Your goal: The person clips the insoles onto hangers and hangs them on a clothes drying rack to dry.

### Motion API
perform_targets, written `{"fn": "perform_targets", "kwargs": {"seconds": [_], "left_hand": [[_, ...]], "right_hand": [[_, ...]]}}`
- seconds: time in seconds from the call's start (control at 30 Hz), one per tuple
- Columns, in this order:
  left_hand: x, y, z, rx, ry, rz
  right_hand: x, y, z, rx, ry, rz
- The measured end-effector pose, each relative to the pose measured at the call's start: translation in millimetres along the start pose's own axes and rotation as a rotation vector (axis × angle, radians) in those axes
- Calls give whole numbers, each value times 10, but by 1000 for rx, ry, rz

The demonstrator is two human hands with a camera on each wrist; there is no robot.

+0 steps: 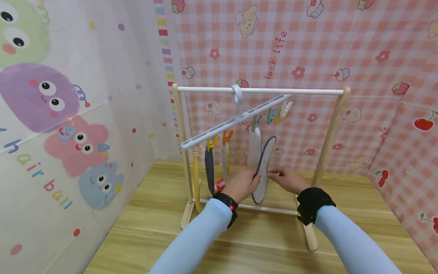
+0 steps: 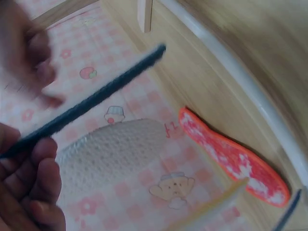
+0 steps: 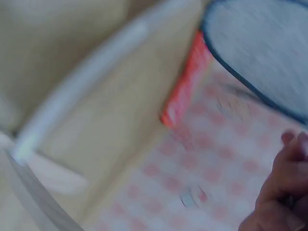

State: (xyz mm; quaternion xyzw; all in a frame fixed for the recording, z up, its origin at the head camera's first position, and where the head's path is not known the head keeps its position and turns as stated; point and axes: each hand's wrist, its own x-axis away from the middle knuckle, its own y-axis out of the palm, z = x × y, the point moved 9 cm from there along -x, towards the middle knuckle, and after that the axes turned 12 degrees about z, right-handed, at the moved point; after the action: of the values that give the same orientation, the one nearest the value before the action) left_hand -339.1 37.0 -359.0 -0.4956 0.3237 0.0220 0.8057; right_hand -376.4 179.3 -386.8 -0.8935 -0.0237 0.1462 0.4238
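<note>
My left hand [image 1: 241, 184] pinches a grey insole [image 1: 262, 175] with a dark edge near its middle, and the insole stands upright and slightly tilted. Fingers partly bent, my right hand [image 1: 291, 179] is close beside the insole's right edge; in the right wrist view it appears apart from it. Just behind, a white textured insole [image 1: 254, 146] hangs from a grey clip [image 1: 256, 122] on a pale blue hanger [image 1: 219, 128]. Further right on the hanger are a teal clip [image 1: 272, 115] and a white clip [image 1: 286, 109], both with no insole in them.
The hanger hooks over a white-barred wooden rack [image 1: 330, 137]. Yellow [image 1: 195, 179], dark [image 1: 209, 171] and pale [image 1: 225, 160] insoles hang at its left. Behind the rack's lower bar [image 1: 267, 209], a red insole [image 2: 236, 161] lies against the checked backdrop.
</note>
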Motion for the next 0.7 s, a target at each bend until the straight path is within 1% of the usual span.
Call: {"fn": "perform_targets", "kwargs": {"seconds": [0.03, 0.1, 0.17, 0.23, 0.3, 0.4, 0.43, 0.5, 0.6, 0.7], "left_hand": [[-37, 10, 12, -22, -13, 18], [-93, 34, 21, -49, -51, 51], [-133, 40, 36, -81, -77, 98], [-159, 43, 39, -106, -106, 150], [-171, 42, 43, -141, -126, 209], [-169, 54, 32, -222, -163, 282], [-165, 58, 34, -258, -171, 305], [-154, 77, 48, -331, -185, 325], [-144, 131, 99, -423, -177, 329], [-143, 208, 148, -461, -158, 298]], "right_hand": [[-80, -124, -27, 13, 1, 42], [-225, -394, -102, 47, 35, 133], [-358, -651, -226, 38, 79, 221], [-477, -848, -388, 25, 111, 277], [-574, -976, -565, 13, 123, 306], [-692, -1045, -752, -7, 157, 302], [-722, -1049, -784, -18, 180, 300], [-768, -1050, -801, -33, 235, 305], [-818, -1046, -767, -60, 297, 327], [-847, -1060, -770, -66, 274, 350]]}}
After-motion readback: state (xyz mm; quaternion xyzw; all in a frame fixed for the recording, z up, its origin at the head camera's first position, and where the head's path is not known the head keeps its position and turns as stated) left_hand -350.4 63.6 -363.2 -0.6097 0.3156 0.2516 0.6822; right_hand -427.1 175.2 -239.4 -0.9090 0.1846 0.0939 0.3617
